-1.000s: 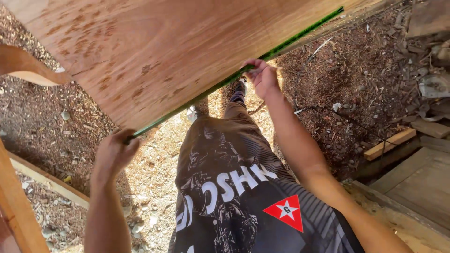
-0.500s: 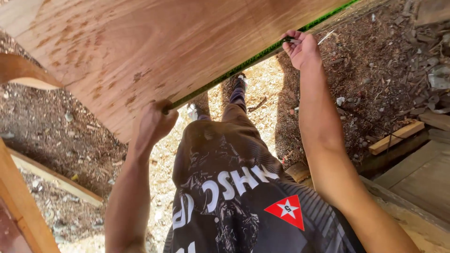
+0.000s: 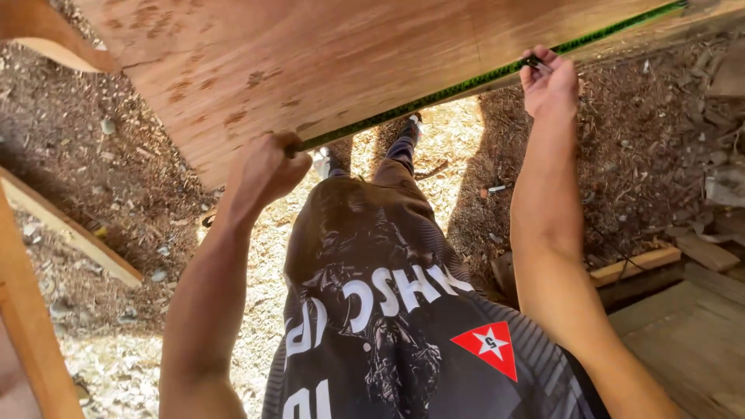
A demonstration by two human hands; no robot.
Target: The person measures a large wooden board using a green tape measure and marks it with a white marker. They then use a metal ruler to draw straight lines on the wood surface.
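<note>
Big plywood sheet (image 3: 326, 62) filling the upper half of the frame, near edge running from centre-left up to the top right, green tape measure blade (image 3: 466, 84) stretched tight along that edge. Left hand (image 3: 264, 167) at centre-left, curled shut around the tape's near end against the sheet edge; tape case itself hidden in the fist. Right hand (image 3: 549, 77) up at upper right, fingertips pinching the blade to the edge, maybe with a small dark marker, too small to tell. Wood chip ground (image 3: 109, 178) below, loose lumber (image 3: 70, 233) lower left. Best kept taut, flat and flush to the edge, no sag between hands, left fist steady while the right reads or marks.
</note>
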